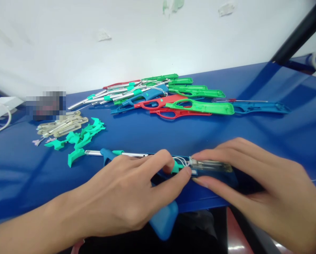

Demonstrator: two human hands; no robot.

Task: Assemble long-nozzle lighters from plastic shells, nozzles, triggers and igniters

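A blue half-shell of a long-nosed lighter lies at the table's front edge, its metal tube pointing left. My left hand is closed over the shell's middle, thumb and index finger pressing near a green trigger and thin white wires. Part of the shell is hidden beneath this hand. My right hand pinches the right end, fingertips at the near end of a clear fuel tank in the shell. Whether the tank is fully seated, I cannot tell.
Behind are piled green shells, red shells and metal tubes. A screwdriver lies by a blue shell. To the left are loose fuel tanks and green triggers. A white wall stands behind.
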